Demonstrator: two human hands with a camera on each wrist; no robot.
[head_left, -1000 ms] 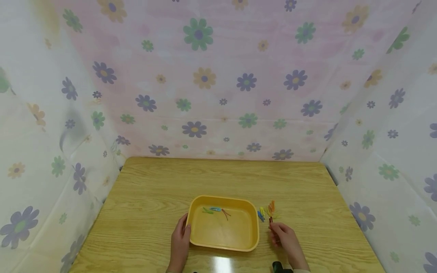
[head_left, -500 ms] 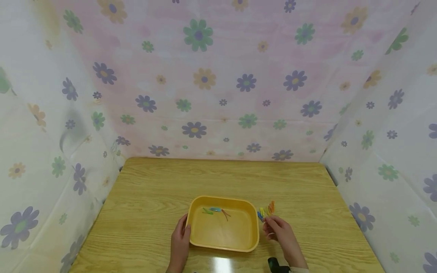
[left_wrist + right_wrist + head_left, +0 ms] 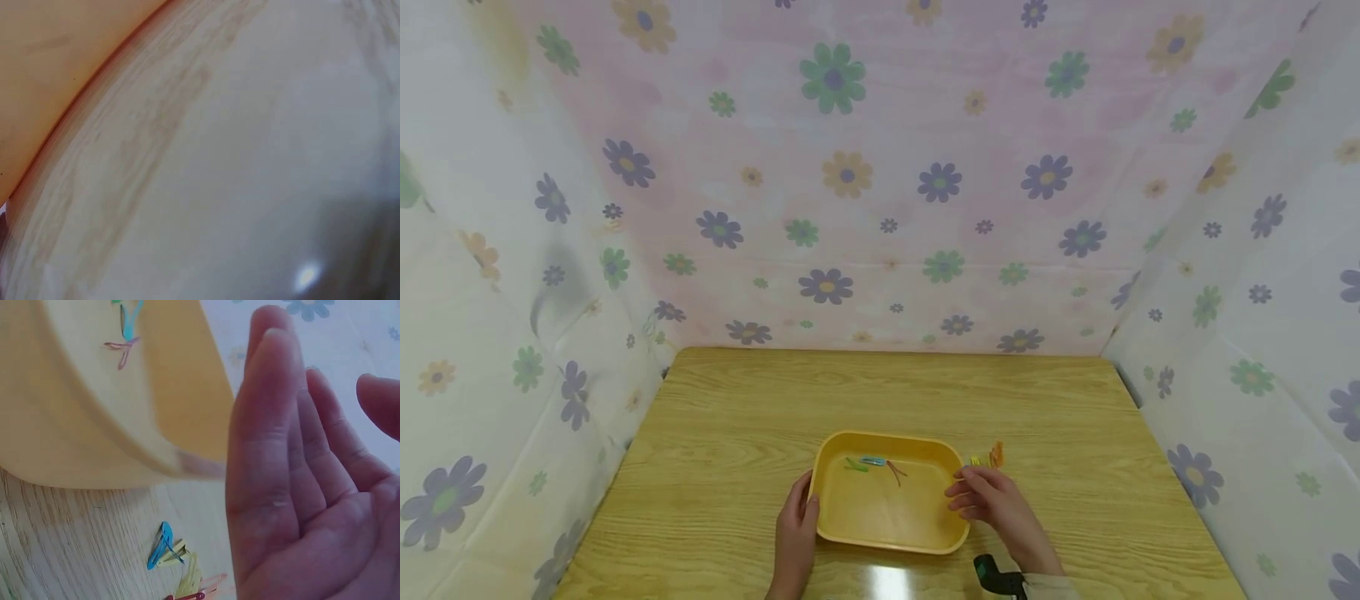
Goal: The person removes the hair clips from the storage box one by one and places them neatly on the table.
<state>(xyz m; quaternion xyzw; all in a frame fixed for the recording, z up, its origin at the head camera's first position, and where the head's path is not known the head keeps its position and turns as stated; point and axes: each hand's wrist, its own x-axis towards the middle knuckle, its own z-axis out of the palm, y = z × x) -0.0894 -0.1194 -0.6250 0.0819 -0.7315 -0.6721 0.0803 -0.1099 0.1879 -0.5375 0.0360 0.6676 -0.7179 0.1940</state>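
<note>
The yellow tray [image 3: 891, 540] lies on the bench [image 3: 760, 400], and inside it, between its 10 and 1 o'clock, lie 3 hair clips: the green clip [image 3: 857, 467], the light-blue clip [image 3: 873, 461] and the red clip [image 3: 897, 473]. At the tray's 9 o'clock, the left hand [image 3: 795, 529] grips the side wall, thumb at the rim; its other fingers are partly hidden. At 3 o'clock, the right hand [image 3: 996, 504] hangs over the rim, its fingers loosely extended and its thumb apart from them, with nothing visible in its hold; whether it touches the rim I cannot tell. Just outside the tray, toward 2 o'clock, are the orange clips [image 3: 997, 454] and, nearer the tray, a yellow clip [image 3: 975, 461]. The right-wrist view also shows a blue clip [image 3: 160, 550] on the bench, overlapping a yellow one. At 4 o'clock, a black device [image 3: 992, 575] sits by the right wrist, next to a pale sleeve [image 3: 1051, 587]. Flower-printed cloth [image 3: 887, 150] stands behind the bench at 12 o'clock, with more at 9 and 3.
</note>
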